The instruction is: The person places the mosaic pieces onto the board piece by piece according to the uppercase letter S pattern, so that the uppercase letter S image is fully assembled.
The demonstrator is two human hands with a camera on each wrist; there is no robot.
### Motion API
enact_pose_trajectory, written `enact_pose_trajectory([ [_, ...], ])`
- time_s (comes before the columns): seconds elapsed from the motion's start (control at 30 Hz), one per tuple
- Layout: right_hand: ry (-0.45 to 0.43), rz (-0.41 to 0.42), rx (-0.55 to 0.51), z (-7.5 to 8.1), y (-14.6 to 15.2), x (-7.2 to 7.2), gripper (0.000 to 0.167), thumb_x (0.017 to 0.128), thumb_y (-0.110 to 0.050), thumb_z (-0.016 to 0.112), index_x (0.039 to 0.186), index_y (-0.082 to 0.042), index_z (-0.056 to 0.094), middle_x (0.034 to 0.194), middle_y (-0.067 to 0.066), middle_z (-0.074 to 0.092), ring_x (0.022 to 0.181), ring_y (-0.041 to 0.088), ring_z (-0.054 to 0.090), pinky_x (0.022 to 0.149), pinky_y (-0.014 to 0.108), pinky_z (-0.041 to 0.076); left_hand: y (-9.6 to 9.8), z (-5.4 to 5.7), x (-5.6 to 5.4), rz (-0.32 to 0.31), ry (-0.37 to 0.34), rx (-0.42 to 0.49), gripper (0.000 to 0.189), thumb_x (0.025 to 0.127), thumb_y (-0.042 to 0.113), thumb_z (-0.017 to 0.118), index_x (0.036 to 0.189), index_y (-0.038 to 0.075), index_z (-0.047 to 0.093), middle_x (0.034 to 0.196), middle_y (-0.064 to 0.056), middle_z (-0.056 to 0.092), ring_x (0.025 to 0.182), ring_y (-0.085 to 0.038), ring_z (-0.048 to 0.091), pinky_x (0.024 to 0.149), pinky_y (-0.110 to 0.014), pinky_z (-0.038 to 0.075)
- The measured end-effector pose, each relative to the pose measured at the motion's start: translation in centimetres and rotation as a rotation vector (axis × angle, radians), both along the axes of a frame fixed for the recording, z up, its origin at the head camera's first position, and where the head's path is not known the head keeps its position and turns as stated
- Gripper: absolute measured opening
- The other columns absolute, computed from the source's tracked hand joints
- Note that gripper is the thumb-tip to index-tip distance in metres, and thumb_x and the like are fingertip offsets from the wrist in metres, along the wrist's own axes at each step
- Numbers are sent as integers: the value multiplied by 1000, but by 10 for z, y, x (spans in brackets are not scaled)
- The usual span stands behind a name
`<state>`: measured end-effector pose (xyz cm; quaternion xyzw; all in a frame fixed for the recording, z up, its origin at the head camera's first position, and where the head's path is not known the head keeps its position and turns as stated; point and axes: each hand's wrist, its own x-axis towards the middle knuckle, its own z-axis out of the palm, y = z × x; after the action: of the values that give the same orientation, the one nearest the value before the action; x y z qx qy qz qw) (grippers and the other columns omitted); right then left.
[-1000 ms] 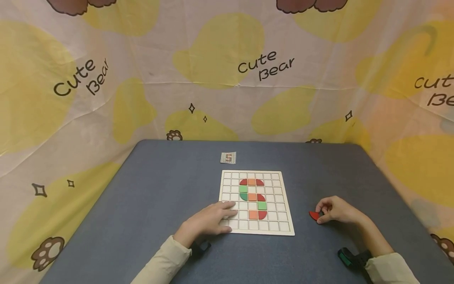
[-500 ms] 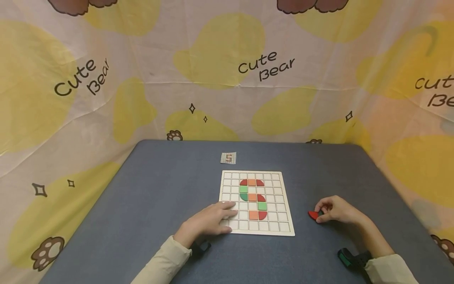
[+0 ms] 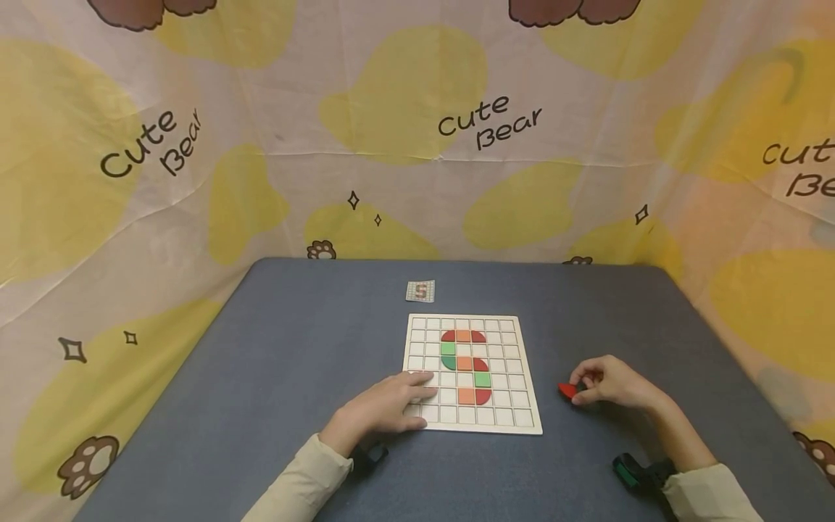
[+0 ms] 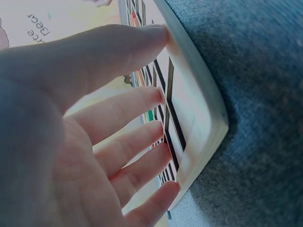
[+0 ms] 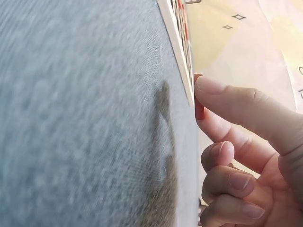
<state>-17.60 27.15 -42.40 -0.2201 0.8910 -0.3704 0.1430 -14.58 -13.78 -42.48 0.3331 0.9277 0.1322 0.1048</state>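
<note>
A white gridded board [image 3: 515, 397] lies mid-table, with red, orange and green tiles set in its cells as an S-like curve. My left hand [image 3: 385, 402] rests on the board's near left corner with fingers spread; the left wrist view shows the thumb [image 4: 142, 42] and fingertips on the frame and grid. To the right of the board, my right hand [image 3: 613, 380] pinches a small red tile [image 3: 566, 391] with a curved edge between thumb and index finger. In the right wrist view that tile [image 5: 199, 109] is seen edge-on, the other fingers curled below it.
Behind the board lies a small card [image 3: 420, 291] printed with an S pattern on a grid. The blue-grey table [image 3: 313, 312] is backed by a patterned cloth [image 3: 391, 87] hanging at the rear and sides. A black strap device [image 3: 636, 473] is on the right wrist.
My right hand has shifted a little left, nearer the board, carrying the red tile. The left hand and the board have stayed put.
</note>
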Motion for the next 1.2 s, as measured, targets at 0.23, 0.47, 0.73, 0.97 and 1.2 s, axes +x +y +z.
enact_pose_trajectory([
  [0.23, 8, -1, 1, 5, -10, -1, 26, 75, -18, 80, 90, -1, 68, 65, -10, 44, 56, -4, 39, 51, 17, 32, 0, 1, 0, -10, 7, 3, 53, 84, 27, 71, 134, 14, 59, 148, -8, 49, 137, -28, 47, 111, -44, 42],
  [0.47, 21, -8, 8, 10, -20, -3, 25, 75, -18, 80, 90, -2, 69, 66, -8, 45, 56, -4, 39, 50, 17, 32, 0, 0, 0, -14, 16, 2, 53, 84, 27, 72, 133, 13, 59, 148, -8, 49, 137, -27, 48, 111, -43, 42],
  [0.73, 26, -1, 6, 12, -33, -4, 24, 75, -16, 80, 90, -2, 69, 66, -7, 45, 56, -3, 39, 51, 17, 32, 0, -2, 0, -1, 7, -1, 52, 85, 29, 71, 134, 15, 59, 148, -6, 49, 137, -26, 48, 111, -43, 42],
  [0.97, 23, 19, -10, 12, -48, -6, 25, 74, -16, 81, 90, -1, 70, 65, -7, 44, 55, -3, 38, 50, 16, 30, 0, -3, -1, 13, -10, -4, 53, 85, 29, 71, 134, 16, 58, 149, -5, 48, 137, -26, 47, 111, -43, 42],
  [1.2, 18, 33, -17, 10, -62, -8, 24, 72, -14, 81, 89, -1, 69, 64, -6, 45, 56, -3, 38, 50, 16, 29, 0, -2, -1, 8, -9, -3, 52, 85, 28, 71, 134, 16, 59, 149, -5, 48, 137, -27, 47, 111, -43, 42],
])
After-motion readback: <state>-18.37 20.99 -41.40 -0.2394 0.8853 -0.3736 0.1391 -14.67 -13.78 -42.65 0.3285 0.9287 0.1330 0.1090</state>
